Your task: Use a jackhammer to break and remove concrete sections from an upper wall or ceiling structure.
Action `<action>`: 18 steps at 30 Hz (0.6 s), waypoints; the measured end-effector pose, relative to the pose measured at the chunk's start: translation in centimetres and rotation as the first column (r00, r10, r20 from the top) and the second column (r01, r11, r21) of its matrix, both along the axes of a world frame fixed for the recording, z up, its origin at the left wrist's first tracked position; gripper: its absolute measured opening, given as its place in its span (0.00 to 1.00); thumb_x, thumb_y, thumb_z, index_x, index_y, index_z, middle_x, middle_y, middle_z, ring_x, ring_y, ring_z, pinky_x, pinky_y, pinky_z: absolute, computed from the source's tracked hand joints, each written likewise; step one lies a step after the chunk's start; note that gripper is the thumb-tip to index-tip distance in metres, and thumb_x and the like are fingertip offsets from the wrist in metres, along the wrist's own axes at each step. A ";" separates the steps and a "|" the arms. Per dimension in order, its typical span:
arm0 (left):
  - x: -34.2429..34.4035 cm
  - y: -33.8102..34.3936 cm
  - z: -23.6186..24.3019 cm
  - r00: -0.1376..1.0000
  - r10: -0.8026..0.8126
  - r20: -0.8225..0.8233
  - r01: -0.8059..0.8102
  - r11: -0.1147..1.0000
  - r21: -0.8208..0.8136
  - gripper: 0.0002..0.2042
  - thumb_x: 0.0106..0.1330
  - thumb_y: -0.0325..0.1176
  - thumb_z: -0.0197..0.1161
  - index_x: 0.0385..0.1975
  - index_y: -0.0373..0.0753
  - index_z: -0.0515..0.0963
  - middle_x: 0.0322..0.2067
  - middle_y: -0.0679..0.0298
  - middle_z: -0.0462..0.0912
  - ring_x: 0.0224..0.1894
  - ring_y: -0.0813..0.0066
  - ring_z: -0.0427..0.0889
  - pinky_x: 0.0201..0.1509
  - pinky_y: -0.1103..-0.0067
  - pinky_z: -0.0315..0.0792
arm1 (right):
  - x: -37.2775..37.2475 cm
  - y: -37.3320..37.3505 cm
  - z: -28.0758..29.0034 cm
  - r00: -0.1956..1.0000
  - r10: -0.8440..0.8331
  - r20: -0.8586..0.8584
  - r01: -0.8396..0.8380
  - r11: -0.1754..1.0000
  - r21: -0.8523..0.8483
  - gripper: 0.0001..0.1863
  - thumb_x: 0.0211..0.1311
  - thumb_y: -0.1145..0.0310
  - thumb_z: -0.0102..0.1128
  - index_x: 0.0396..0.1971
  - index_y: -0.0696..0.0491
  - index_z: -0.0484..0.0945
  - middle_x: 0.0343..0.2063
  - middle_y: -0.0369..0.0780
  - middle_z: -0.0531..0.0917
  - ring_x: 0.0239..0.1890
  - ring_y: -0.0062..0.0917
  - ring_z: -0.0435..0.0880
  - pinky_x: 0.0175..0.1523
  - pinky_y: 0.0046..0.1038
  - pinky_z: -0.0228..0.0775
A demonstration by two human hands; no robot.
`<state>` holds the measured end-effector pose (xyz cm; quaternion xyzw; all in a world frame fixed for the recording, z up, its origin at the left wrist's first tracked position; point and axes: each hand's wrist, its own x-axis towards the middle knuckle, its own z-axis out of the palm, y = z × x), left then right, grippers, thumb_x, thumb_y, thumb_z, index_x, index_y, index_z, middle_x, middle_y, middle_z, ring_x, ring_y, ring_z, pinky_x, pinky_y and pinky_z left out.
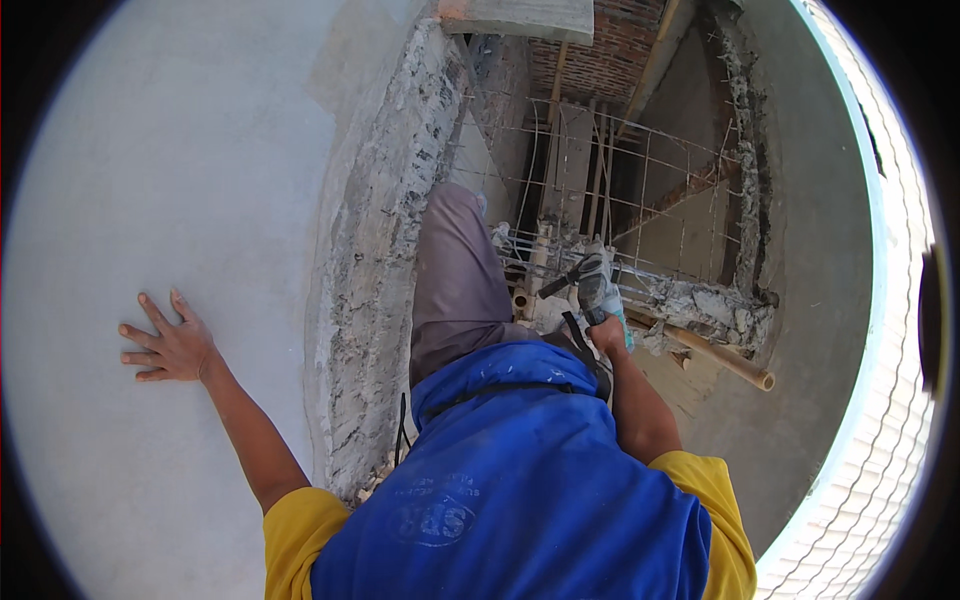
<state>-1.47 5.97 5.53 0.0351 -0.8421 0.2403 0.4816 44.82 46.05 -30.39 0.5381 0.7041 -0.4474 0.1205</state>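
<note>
My left hand (165, 345) lies on the pale smooth plastered surface (180, 180) with its fingers spread. My right hand (607, 334) is wrapped round the grip of a dark grey power tool (592, 288) with a black side handle (553, 283); the tool's far end is hard to make out. It is held at the broken concrete edge (700, 307) of an opening crossed by thin steel bars (640, 165). My grey-trousered leg (455, 260) reaches forward beside the rough chipped concrete strip (370, 230).
Red brickwork (570, 70) shows deep in the opening, below a concrete block (515, 14). A pale pipe (725, 358) juts out at the lower right. A grey plastered surface (820, 300) borders the opening, and corrugated white sheeting (870, 480) runs along the right rim.
</note>
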 end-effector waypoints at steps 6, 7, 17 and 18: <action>0.4 0.5 0.5 0.986 -0.161 -0.029 0.162 0.986 0.029 0.35 0.58 0.72 0.41 0.66 0.78 0.41 0.72 0.68 0.30 0.72 0.50 0.25 0.68 0.49 0.24 | -0.1 -0.1 -0.4 1.000 -0.011 -0.005 0.012 0.998 0.061 0.27 0.46 0.53 0.63 0.39 0.61 0.79 0.35 0.55 0.82 0.43 0.47 0.80 0.47 0.37 0.71; 0.9 1.2 0.6 0.986 -0.162 -0.027 0.163 0.986 0.029 0.35 0.58 0.72 0.41 0.66 0.78 0.41 0.72 0.68 0.30 0.72 0.50 0.25 0.68 0.49 0.24 | 0.2 -0.3 -0.7 1.000 -0.013 0.016 0.012 0.998 0.053 0.27 0.46 0.53 0.63 0.40 0.62 0.79 0.35 0.56 0.82 0.43 0.47 0.80 0.48 0.37 0.71; 1.3 4.3 0.8 0.978 0.204 0.038 -0.204 0.979 -0.004 0.34 0.59 0.72 0.41 0.66 0.79 0.43 0.71 0.71 0.29 0.72 0.54 0.23 0.69 0.52 0.23 | -0.8 -0.2 -0.3 0.994 -0.108 -0.004 0.108 0.993 0.054 0.26 0.35 0.63 0.65 0.37 0.62 0.80 0.35 0.54 0.83 0.42 0.44 0.82 0.47 0.35 0.73; 2.3 4.9 1.1 0.856 0.508 0.092 -0.500 0.861 -0.097 0.34 0.58 0.72 0.41 0.66 0.79 0.43 0.72 0.71 0.30 0.72 0.54 0.24 0.69 0.53 0.23 | -0.2 -0.3 -0.2 0.995 -0.103 0.006 0.103 0.994 0.039 0.26 0.39 0.57 0.65 0.37 0.61 0.80 0.34 0.54 0.82 0.42 0.45 0.82 0.47 0.36 0.72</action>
